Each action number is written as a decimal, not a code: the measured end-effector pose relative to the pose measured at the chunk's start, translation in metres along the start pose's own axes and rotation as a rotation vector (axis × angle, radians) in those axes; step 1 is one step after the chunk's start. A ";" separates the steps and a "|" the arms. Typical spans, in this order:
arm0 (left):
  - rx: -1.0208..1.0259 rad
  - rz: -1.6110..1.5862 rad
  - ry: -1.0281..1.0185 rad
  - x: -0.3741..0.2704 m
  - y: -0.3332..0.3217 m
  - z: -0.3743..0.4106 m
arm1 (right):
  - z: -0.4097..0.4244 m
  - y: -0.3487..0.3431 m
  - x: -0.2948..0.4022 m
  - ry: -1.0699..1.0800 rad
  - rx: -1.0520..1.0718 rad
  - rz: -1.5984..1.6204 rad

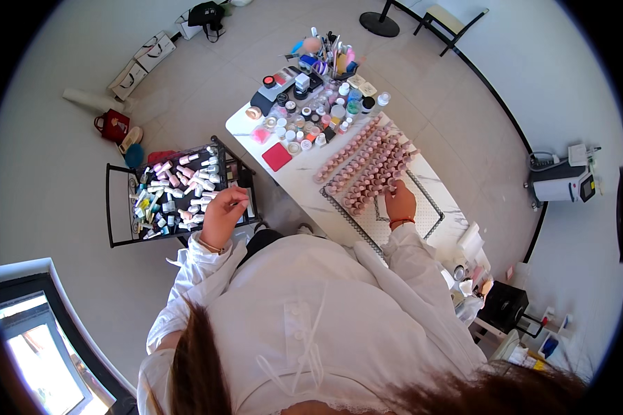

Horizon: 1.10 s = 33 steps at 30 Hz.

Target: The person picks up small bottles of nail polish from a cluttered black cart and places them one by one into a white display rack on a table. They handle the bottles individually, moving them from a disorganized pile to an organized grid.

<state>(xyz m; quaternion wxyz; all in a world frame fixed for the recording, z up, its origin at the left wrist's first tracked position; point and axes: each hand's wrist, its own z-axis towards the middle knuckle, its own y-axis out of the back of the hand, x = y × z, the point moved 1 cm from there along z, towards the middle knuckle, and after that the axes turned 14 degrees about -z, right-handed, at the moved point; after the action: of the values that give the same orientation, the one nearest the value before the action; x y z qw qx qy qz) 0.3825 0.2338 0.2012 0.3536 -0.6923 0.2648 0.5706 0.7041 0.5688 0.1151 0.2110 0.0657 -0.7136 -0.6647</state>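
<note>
My left hand (pixel 224 215) is raised over the right edge of the black metal cart (pixel 110 205), its fingers loosely bent and apart, with nothing visible in them. Below and beside it on the cart's top lies a jumble of nail polish bottles (pixel 168 206), mostly white, pale pink and clear. My right hand (pixel 402 203) is at the near end of the rows of pink-capped bottles (pixel 366 171), with its fingertips closed on a pink bottle (pixel 391 188). These bottles stand upright in close rows on the white table (pixel 301 181). A lace-edged white mat (pixel 420 210) lies under my right hand.
Jars and small pots (pixel 306 119), a red square pad (pixel 276 156) and a holder of brushes (pixel 332 57) crowd the table's far end. Clutter (pixel 467 285) stands at its near right end. A wheeled machine (pixel 560 181) is by the right wall; a chair (pixel 449 23) stands beyond.
</note>
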 end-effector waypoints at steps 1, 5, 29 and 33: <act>0.011 0.026 -0.016 0.002 0.005 -0.001 | 0.000 0.000 0.000 0.015 -0.020 -0.007; -0.010 0.188 0.000 -0.006 0.007 -0.002 | -0.004 0.011 0.002 0.112 -0.099 -0.001; 0.512 -0.912 0.311 -0.121 0.091 -0.016 | -0.069 0.027 0.384 0.869 0.097 0.568; 0.102 -0.858 0.341 -0.090 0.123 0.001 | -0.126 0.065 0.454 1.055 -0.149 0.474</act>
<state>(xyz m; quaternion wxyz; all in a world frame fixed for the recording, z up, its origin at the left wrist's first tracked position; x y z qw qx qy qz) 0.2679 0.1564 0.2660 0.5429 -0.8048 0.0367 0.2370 0.3557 0.2897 0.2790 0.6849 0.2113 -0.4587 -0.5252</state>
